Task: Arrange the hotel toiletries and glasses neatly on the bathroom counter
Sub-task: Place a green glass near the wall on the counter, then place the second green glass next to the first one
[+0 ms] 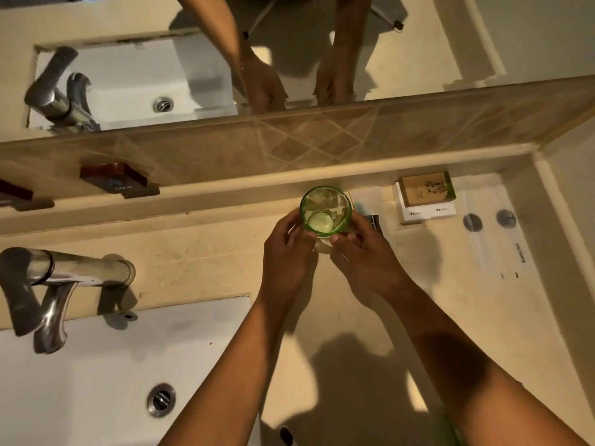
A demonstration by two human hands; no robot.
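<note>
**Both hands on the glass, close to the back ledge**

The left hand (289,249) and right hand (363,252) both curl round a green glass (325,210), fingers wrapped on its sides from either flank. The glass is upright, mouth up, on or just above the counter (209,246); contact cannot be told. It sits just in front of the raised ledge (225,185) under the mirror (418,53).

Right of the glass, near the right hand, lies a dark packet (373,220), partly hidden. Further right a brown box (426,188) rests on white boxes (425,212), then a clear sachet (495,226) by the side wall. The tap (64,275) and sink (96,365) lie well left. Bare counter spreads between tap and hands, and toward the near edge.
</note>
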